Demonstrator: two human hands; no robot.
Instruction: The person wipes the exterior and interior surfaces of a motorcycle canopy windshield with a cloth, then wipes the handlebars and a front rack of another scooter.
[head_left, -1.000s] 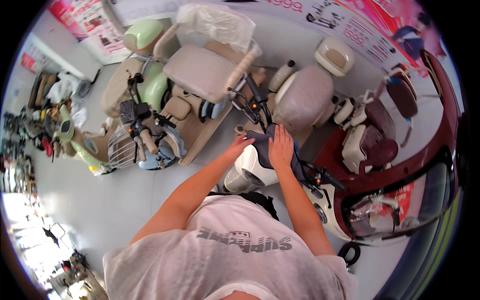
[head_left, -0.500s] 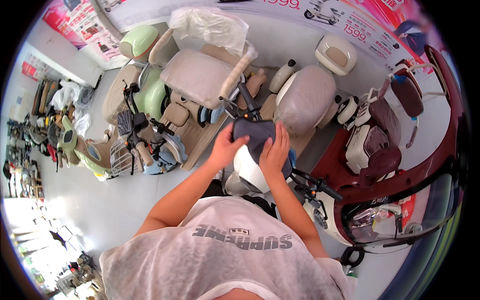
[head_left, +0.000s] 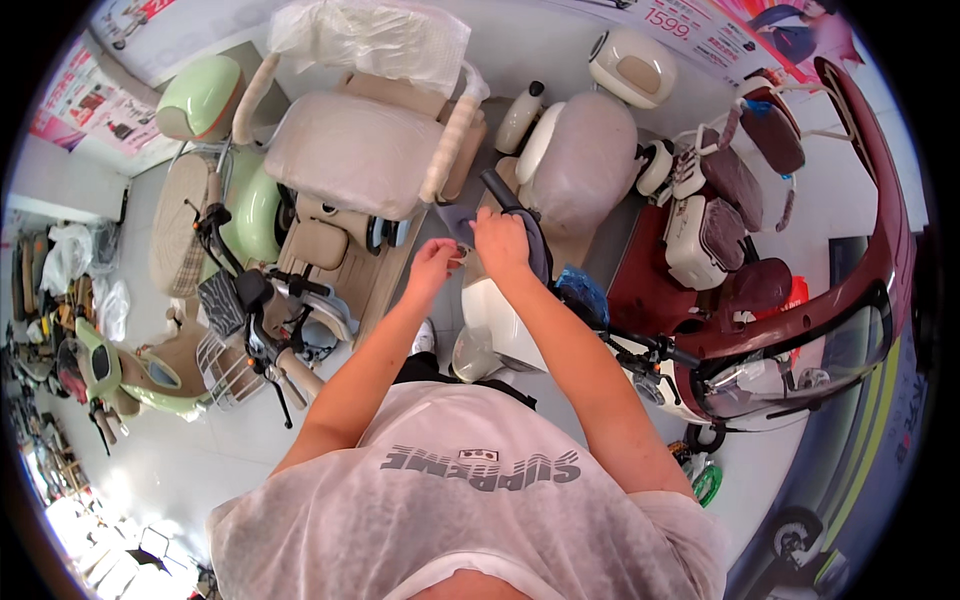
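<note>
A dark grey, soft cover-like piece [head_left: 538,248] lies over the front of a white electric scooter [head_left: 492,312], beside its black handlebar grip [head_left: 499,188]. My right hand [head_left: 500,243] has its fingers closed on the cover's left part, and the back of the hand hides much of it. Just to the left, my left hand [head_left: 434,268] is closed in a pinch near the cover's edge. Whatever lies between its fingertips is too small to make out.
A beige padded seat [head_left: 350,150] with plastic-wrapped backrest stands ahead left, a plastic-covered scooter seat [head_left: 585,165] ahead right. Green scooters and a wire basket [head_left: 222,368] are at left. A maroon vehicle with windscreen [head_left: 800,370] stands right, a blue plastic wrap [head_left: 582,292] nearer.
Both hands were on the grey piece, held bunched between them. Now my left hand has drawn down and left, pinching, while my right hand has shifted left and up over it. The view has shifted.
</note>
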